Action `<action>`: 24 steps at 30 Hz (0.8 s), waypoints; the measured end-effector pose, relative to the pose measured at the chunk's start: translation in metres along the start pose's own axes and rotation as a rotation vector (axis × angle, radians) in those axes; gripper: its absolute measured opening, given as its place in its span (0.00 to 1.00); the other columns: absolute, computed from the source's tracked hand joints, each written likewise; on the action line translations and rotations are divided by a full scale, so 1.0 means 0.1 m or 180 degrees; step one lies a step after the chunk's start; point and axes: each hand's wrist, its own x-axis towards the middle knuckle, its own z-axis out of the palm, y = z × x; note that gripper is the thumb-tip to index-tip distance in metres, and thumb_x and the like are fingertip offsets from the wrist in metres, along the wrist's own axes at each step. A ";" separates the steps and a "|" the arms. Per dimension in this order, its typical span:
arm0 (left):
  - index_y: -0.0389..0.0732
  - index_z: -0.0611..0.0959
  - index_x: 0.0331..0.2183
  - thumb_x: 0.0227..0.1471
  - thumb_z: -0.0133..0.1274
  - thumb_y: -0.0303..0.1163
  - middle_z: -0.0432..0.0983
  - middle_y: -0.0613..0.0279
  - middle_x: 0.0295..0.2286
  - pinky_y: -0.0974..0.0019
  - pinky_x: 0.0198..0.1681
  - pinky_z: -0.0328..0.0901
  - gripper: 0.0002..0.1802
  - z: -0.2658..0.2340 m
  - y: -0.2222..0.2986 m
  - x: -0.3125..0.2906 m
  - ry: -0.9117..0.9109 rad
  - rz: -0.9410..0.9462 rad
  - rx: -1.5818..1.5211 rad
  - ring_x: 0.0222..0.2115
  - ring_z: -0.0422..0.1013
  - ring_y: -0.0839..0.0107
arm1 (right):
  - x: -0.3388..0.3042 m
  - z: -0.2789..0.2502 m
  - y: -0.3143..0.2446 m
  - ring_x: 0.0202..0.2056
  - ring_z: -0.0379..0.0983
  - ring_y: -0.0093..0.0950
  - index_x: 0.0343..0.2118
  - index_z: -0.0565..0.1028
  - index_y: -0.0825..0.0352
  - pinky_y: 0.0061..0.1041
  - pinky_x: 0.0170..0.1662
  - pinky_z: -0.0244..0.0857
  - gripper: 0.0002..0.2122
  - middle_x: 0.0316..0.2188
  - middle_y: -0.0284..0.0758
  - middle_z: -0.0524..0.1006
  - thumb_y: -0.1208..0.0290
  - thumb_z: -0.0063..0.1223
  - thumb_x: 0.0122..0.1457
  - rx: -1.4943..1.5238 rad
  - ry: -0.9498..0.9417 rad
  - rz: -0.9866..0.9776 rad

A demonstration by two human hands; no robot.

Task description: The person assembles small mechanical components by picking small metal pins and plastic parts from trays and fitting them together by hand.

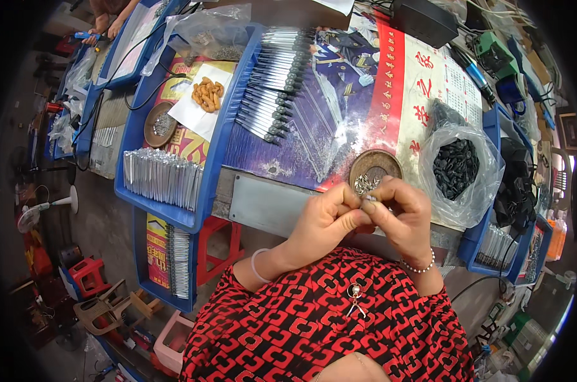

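My left hand (330, 219) and my right hand (400, 213) meet at the table's front edge, thumbs and fingertips pinched together. Between them is a tiny pale piece, too small and covered to name. Just beyond my fingers stands a round brown dish (379, 159) with small shiny metal parts (367, 183) in it. To the right of my right hand, an open clear plastic bag (486, 188) holds many small black parts (455, 167). Further left on the table lies a row of silver rods with dark ends (277, 79).
At the left, a blue tray (207, 213) holds flat silver strips (163, 178), a small bowl (160, 124) of metal parts and snacks (208, 94) on white paper. A black box (424, 20) sits at the back. Another blue tray (470, 245) stands right; a red stool (218, 248) is below.
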 end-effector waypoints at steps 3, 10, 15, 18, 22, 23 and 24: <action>0.35 0.70 0.31 0.54 0.47 0.25 0.74 0.63 0.24 0.79 0.28 0.64 0.04 -0.08 -0.04 0.06 -0.0029 -0.0368 -0.0355 0.25 0.70 0.81 | 0.08 0.07 0.02 0.18 0.64 0.15 0.24 0.72 0.71 0.15 0.20 0.59 0.04 0.18 0.29 0.70 0.76 0.54 0.51 0.0350 0.0086 0.0411; 0.35 0.69 0.32 0.52 0.49 0.27 0.77 0.52 0.27 0.73 0.26 0.70 0.08 -0.24 0.07 0.32 -0.0090 -0.0995 -0.0190 0.26 0.75 0.70 | 0.34 0.08 0.35 0.15 0.58 0.11 0.22 0.71 0.67 0.12 0.16 0.50 0.05 0.15 0.24 0.68 0.74 0.54 0.52 0.1579 0.0224 0.1438; 0.36 0.71 0.32 0.52 0.50 0.30 0.77 0.51 0.28 0.72 0.25 0.70 0.09 -0.32 0.05 0.40 -0.0011 -0.1364 -0.0421 0.27 0.76 0.67 | 0.42 0.10 0.56 0.15 0.57 0.10 0.22 0.73 0.65 0.11 0.17 0.48 0.04 0.15 0.23 0.68 0.73 0.55 0.51 0.2093 0.0208 0.1567; 0.35 0.71 0.31 0.52 0.50 0.30 0.77 0.51 0.28 0.72 0.25 0.70 0.09 -0.34 0.03 0.40 0.0015 -0.1428 -0.0537 0.26 0.76 0.68 | 0.40 0.14 0.59 0.15 0.56 0.10 0.21 0.73 0.64 0.11 0.17 0.47 0.05 0.15 0.22 0.68 0.74 0.55 0.51 0.2170 0.0233 0.1613; 0.36 0.71 0.31 0.52 0.51 0.30 0.77 0.51 0.27 0.73 0.25 0.70 0.08 -0.34 0.04 0.41 -0.0050 -0.1492 -0.0538 0.26 0.76 0.68 | 0.37 0.16 0.58 0.15 0.56 0.10 0.20 0.72 0.64 0.11 0.18 0.47 0.06 0.15 0.22 0.68 0.74 0.55 0.51 0.2228 0.0340 0.1518; 0.36 0.71 0.31 0.52 0.51 0.30 0.77 0.51 0.27 0.73 0.25 0.70 0.08 -0.34 0.05 0.41 -0.0045 -0.1488 -0.0533 0.26 0.76 0.68 | 0.35 0.17 0.58 0.15 0.56 0.10 0.20 0.72 0.64 0.11 0.18 0.47 0.06 0.15 0.22 0.68 0.74 0.55 0.51 0.2231 0.0334 0.1514; 0.36 0.71 0.30 0.51 0.51 0.30 0.77 0.51 0.27 0.73 0.25 0.70 0.08 -0.34 0.05 0.40 -0.0102 -0.1436 -0.0449 0.26 0.76 0.68 | 0.33 0.18 0.56 0.15 0.56 0.10 0.21 0.71 0.63 0.11 0.18 0.47 0.05 0.16 0.22 0.68 0.74 0.55 0.51 0.2140 0.0415 0.1425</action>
